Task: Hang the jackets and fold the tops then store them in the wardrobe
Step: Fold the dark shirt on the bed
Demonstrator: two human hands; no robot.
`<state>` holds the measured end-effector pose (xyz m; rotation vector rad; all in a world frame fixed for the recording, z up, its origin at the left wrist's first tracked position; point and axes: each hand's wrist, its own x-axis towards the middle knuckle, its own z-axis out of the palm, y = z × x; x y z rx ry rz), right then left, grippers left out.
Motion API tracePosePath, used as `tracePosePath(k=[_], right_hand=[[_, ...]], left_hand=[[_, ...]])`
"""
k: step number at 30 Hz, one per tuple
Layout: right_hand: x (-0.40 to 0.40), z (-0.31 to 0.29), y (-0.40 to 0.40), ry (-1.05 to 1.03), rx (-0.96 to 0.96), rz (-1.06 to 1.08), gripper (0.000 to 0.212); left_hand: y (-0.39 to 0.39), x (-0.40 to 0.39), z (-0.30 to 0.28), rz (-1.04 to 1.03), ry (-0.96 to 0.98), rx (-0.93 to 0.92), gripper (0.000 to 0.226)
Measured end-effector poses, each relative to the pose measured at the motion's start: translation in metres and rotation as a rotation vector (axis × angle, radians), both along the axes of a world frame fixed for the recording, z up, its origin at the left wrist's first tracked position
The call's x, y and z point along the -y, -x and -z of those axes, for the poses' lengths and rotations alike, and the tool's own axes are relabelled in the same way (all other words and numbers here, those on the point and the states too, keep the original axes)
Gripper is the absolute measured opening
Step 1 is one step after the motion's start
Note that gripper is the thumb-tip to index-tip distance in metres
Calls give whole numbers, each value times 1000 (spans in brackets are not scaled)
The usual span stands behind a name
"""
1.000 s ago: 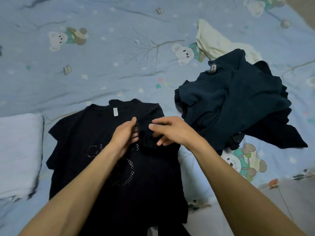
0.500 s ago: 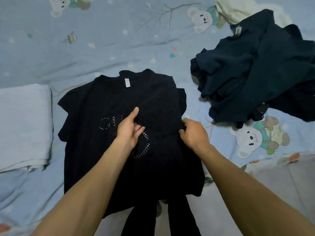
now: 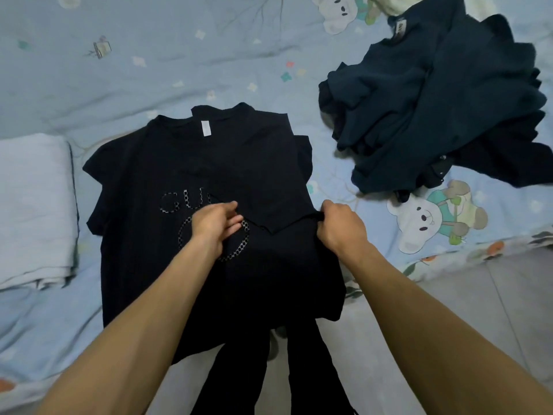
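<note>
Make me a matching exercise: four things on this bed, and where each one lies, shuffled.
Things:
1. black tee
2. navy pile
3. folded blanket
4. right hand

Places:
A. at the left edge of the view
B. gripping the tee's right edge
C. spread flat in the middle
D. heaped at the upper right

Pairs: 1-C, 2-D, 3-A, 4-B
</note>
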<state>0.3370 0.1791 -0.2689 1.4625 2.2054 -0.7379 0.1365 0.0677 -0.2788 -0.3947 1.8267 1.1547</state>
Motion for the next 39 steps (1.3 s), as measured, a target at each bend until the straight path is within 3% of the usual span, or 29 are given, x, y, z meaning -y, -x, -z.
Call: tracePosePath(k=[2,6,8,12,19,22,25,30,33,39], right_hand=[[-7,-8,4,36,-70,-20,23],[-35,-27,23,-17,-176,-31,33],[-54,-33,37,-17,-199,-45,31],[-95,-36,74,-55,-218,-160,30],[-151,1,151,89,-313,-378,42],[-163,12,166,169,-269,-465,37],[-180,20,173,240,-186,-501,12],[-207,15,179,412,-242,-400,28],[-216,11,189,489,-248,-419,26],[-211,27,194,94,-81,-700,19]], left_hand=[[12,-3,-8,28,30,-163,18],[29,-11,-20,721,284,-837,60],[36,-24,-24,913,284,-951,61],[53,-56,-20,1037,233,-902,53],[88,-91,6,981,175,-626,27],[90,-93,19,1030,152,-563,30],[94,-98,30,959,111,-407,34],[103,-101,33,919,83,-277,44],[109,-102,35,910,59,-234,47],[106,-97,33,823,34,-266,39]])
